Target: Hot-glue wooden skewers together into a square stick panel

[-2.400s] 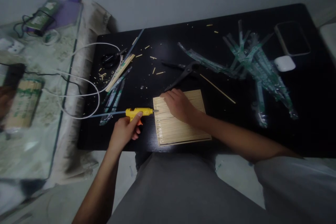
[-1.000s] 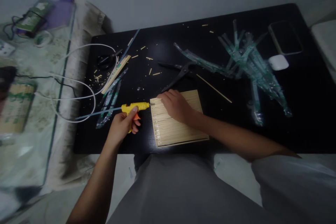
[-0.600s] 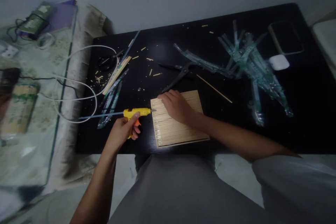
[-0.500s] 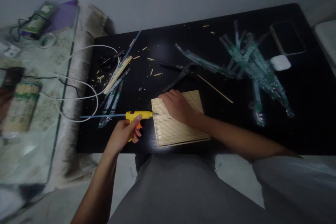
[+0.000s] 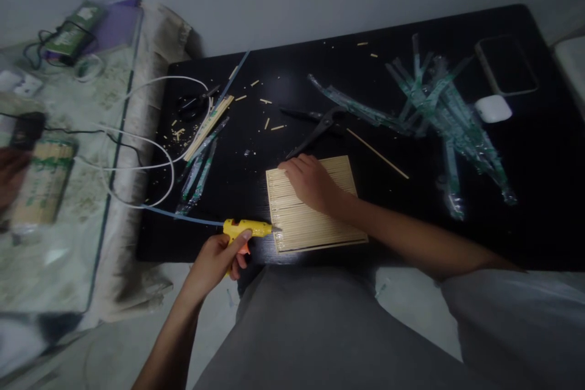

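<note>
My left hand (image 5: 219, 259) is closed around a yellow hot glue gun (image 5: 249, 228) with an orange trigger. A long bluish glue stick (image 5: 183, 216) trails from its back. The nozzle points right, at the lower left edge of a flat square panel (image 5: 320, 228) of thin bamboo sticks; whether it touches cannot be told. Shiny glue shows along that left edge. My right hand (image 5: 315, 183) lies on the panel's upper part, its fingers bent together at the top edge, holding it against the black table (image 5: 256, 180). The undersides of those fingers are hidden.
Beyond the panel lie black long-bladed shears (image 5: 315, 128) and a loose stick (image 5: 377, 153). Green-printed plastic wrappers (image 5: 452, 109), a white case (image 5: 493, 109) and a phone (image 5: 507, 64) are at right. White cable (image 5: 171, 173) loops at left. Another person's hand (image 5: 7, 173) appears at the left edge.
My left hand has brought the glue gun down along the panel's left edge, toward the near corner. My right hand stays in place on the panel.
</note>
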`<state>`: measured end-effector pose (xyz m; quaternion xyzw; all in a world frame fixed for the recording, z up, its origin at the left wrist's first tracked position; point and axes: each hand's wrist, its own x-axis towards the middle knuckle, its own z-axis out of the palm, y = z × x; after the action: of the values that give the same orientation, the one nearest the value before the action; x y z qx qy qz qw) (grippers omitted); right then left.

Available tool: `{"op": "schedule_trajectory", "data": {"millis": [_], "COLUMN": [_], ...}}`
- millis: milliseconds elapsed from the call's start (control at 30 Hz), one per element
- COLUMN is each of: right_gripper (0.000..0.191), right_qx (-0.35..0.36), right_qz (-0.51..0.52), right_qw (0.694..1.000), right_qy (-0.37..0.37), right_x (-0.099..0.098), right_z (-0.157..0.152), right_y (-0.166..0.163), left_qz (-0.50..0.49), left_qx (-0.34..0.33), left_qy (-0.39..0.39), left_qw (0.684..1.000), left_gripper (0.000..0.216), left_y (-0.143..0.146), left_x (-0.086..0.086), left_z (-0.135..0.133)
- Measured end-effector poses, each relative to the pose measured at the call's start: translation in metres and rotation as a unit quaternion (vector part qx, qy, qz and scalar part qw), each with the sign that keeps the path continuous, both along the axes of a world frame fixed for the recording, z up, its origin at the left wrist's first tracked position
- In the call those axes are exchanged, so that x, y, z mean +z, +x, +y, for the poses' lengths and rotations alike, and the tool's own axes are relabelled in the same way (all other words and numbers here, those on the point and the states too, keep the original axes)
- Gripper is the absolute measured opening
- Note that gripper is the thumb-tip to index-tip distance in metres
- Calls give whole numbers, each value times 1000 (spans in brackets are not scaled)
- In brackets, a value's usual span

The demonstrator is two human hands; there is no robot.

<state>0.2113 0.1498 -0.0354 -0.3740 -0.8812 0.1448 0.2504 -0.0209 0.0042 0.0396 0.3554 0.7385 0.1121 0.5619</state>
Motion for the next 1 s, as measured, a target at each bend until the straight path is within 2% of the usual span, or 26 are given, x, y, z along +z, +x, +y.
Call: {"op": "schedule_trajectory", "data": {"millis": [133,267,433,567,833,1000], "right_gripper": [28,29,29,30,29,28], "right_qx": [-1,6,8,8,7,13], "right_qz": [-2,0,7,13,14,-8], "right_qw": [1000,1000,1000,1000,1000,1000], "right_qy": [-15,-18,-14,-13,5,20], "right_x": [0,0,0,-2,-3,1], "right_z": [0,0,1,1,1,1], "right_y": [0,1,1,1,2,3], "left_qz": [13,-3,-45,-35,-27,4], "left_qx": [-20,-37,-14,-9,-40,-75], "left_qy": [12,30,59,77,64,74], "left_qw": [1000,999,997,996,997,994], "left_gripper": [68,59,47,41,57,60], "left_y": [-3,-10,-16,-23,-24,-22], "left_x": [-1,-1,0,-3,3,-4], "left_z": [-8,-14,-20,-26,-29,-32]}}
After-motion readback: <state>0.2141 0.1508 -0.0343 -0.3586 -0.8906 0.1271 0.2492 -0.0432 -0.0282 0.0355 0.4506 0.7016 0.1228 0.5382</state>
